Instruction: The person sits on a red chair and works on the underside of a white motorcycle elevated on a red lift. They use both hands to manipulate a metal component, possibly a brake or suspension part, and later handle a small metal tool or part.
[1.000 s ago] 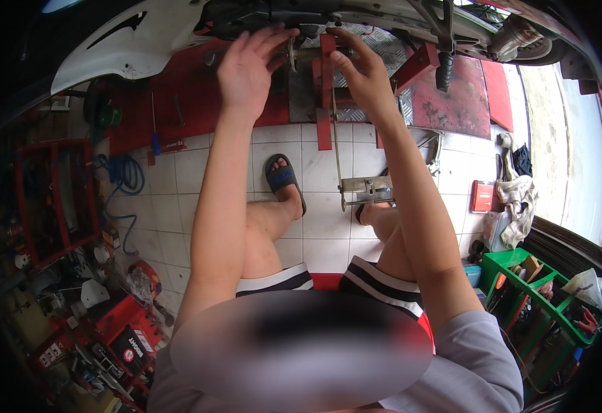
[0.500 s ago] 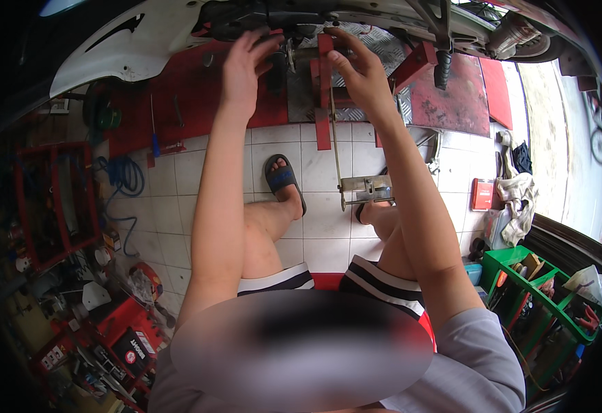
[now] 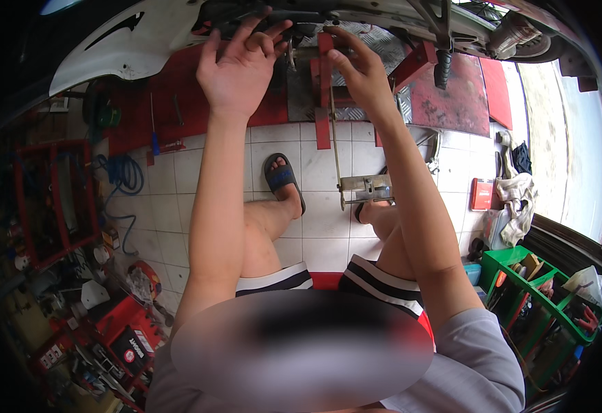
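My left hand [image 3: 238,72] is raised with its palm turned up and its fingers spread and loosely bent, holding nothing. Its fingertips are close to the dark underside parts [image 3: 235,20] of a white-panelled motorcycle [image 3: 129,51]. My right hand [image 3: 364,69] curls at the upper end of a red metal post [image 3: 324,65] on a stand, thumb against its side. The tips of its other fingers are partly hidden. Between the hands is a small metal part [image 3: 291,55]. A thin rod [image 3: 336,144] runs down from the post to a metal pedal-like piece [image 3: 366,186].
A red lift platform [image 3: 198,103] lies beneath the motorcycle. At left are a blue coiled hose [image 3: 121,175], a screwdriver [image 3: 154,141] and red tool racks [image 3: 57,199]. A green divided crate [image 3: 542,289] of tools and a red box [image 3: 482,194] stand at right.
My left hand has turned from side-on to palm up, its fingers spreading and shifting slightly left. My right hand stays at the red post.
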`<state>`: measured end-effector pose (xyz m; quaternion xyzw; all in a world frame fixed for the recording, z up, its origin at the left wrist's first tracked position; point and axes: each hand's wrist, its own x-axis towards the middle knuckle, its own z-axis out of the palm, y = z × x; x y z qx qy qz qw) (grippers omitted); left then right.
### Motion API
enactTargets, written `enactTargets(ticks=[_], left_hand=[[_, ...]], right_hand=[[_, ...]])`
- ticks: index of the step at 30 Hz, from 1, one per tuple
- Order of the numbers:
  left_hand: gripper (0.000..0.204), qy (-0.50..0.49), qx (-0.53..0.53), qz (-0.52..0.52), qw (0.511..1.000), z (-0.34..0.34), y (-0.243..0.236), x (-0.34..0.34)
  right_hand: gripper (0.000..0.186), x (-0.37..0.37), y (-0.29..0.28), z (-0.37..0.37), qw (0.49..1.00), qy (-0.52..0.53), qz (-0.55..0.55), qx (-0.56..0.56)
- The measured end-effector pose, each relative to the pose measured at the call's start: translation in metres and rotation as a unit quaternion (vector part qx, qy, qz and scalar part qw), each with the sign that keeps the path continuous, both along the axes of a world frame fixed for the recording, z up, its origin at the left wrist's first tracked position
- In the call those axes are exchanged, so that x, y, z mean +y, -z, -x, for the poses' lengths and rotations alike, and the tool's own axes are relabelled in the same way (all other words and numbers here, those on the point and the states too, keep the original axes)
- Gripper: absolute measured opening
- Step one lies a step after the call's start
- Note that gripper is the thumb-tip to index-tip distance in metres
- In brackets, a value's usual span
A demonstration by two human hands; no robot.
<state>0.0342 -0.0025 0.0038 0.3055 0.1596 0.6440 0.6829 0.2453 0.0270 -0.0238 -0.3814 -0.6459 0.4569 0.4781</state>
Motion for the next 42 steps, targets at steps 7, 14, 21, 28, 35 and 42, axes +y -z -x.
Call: enactTargets(ticks=[7,14,21,28,35,42], left_hand=[[0.06,-0.022,0.097,0.039,0.994,-0.001,0.009,0.0],[0.051,-0.095,0.264,0.141,0.949,-0.011,0.015,0.002],[0.053,-0.051,0.16,0.09,0.982,-0.005,0.012,0.01],[0.046,-0.152,0.31,0.062,0.937,-0.016,0.016,0.007],[0.036,-0.213,0.318,0.08,0.92,-0.021,0.011,0.001],[0.03,-0.151,0.367,0.01,0.918,-0.015,0.014,0.002]], right_hand=[[0.04,0.0,0.0,-0.001,1.0,0.004,-0.002,-0.02],[0.041,-0.001,-0.004,0.0,0.999,-0.002,0.027,-0.021],[0.041,0.002,0.004,0.0,1.0,-0.001,-0.025,-0.005],[0.042,0.001,0.0,0.0,1.0,-0.005,-0.023,-0.002],[0.042,-0.002,-0.004,0.0,0.999,0.009,-0.03,-0.029],[0.044,0.003,-0.001,-0.002,0.989,0.055,-0.114,-0.078]])
